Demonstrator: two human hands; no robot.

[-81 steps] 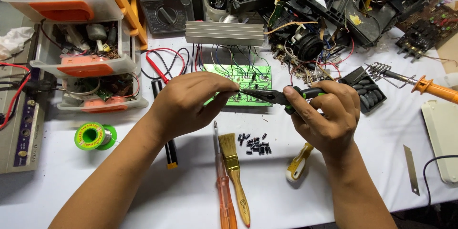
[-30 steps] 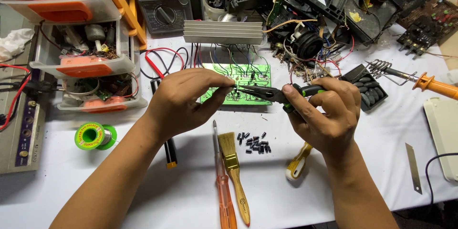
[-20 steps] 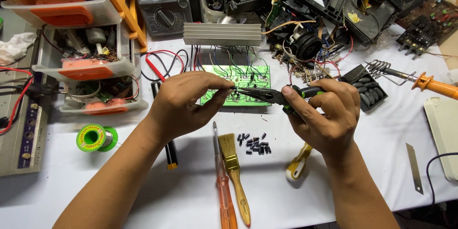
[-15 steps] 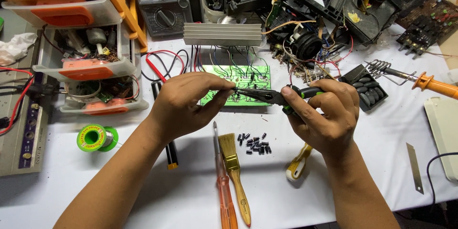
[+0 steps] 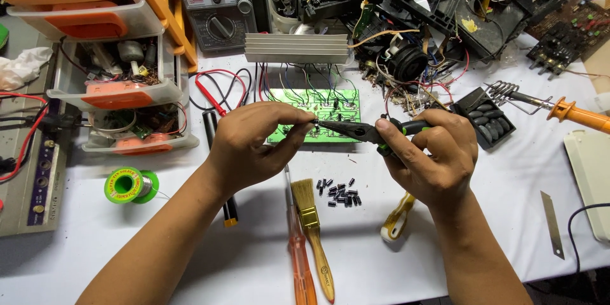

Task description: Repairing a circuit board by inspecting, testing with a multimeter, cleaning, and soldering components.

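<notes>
My right hand [image 5: 429,162] grips black needle-nose pliers [image 5: 356,129] with green-and-black handles, their tip pointing left. My left hand [image 5: 251,146] pinches a tiny component at the pliers' tip between thumb and forefinger; the part is too small to make out. Both hands hover just above a green circuit board [image 5: 314,105] with wires running to a ribbed metal heat sink [image 5: 297,48]. A small pile of black cylindrical components [image 5: 341,192] lies on the white table below the hands.
An orange screwdriver [image 5: 298,248] and a wooden-handled brush [image 5: 314,235] lie near the front. A green solder spool [image 5: 127,185] sits left, near orange drawer units [image 5: 114,57]. A multimeter [image 5: 213,0], scrap electronics [image 5: 445,6], a soldering iron [image 5: 572,113] and a blade [image 5: 551,222] surround the space.
The pliers' tip has stayed at my left fingertips; both hands shifted only slightly. Nothing was picked up or let go.
</notes>
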